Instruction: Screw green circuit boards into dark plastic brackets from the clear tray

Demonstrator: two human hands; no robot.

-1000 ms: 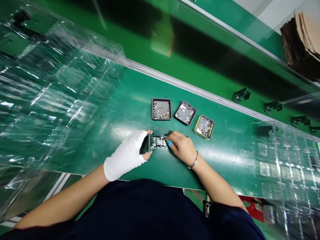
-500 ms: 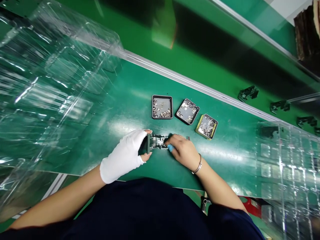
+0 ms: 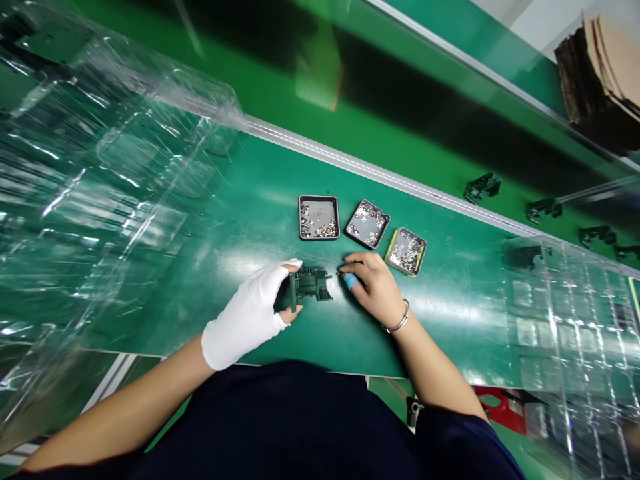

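My left hand (image 3: 250,310), in a white fingerless glove, grips a dark green plastic housing (image 3: 311,284) by its left end, thumb and fingers on opposite sides. The housing is held just over the green table, its notched end pointing right. To the right of it, apart from it, is my right hand (image 3: 373,283), with blue tape on one finger and a bracelet at the wrist. Its fingers are curled with the tips close together; a small dark bit shows at them, too small to name.
Three small trays of shiny metal parts stand beyond my hands: a left tray (image 3: 319,238), a middle tray (image 3: 369,225) and a yellow-sided tray (image 3: 406,252). Clear plastic trays (image 3: 125,160) are piled at left, more clear trays (image 3: 575,320) at right. Several dark green housings (image 3: 483,189) line the back right.
My right hand has drawn away to the right from the housing, leaving a gap. The housing has turned in my left hand and shows a different, plainer green side. The view has shifted slightly.
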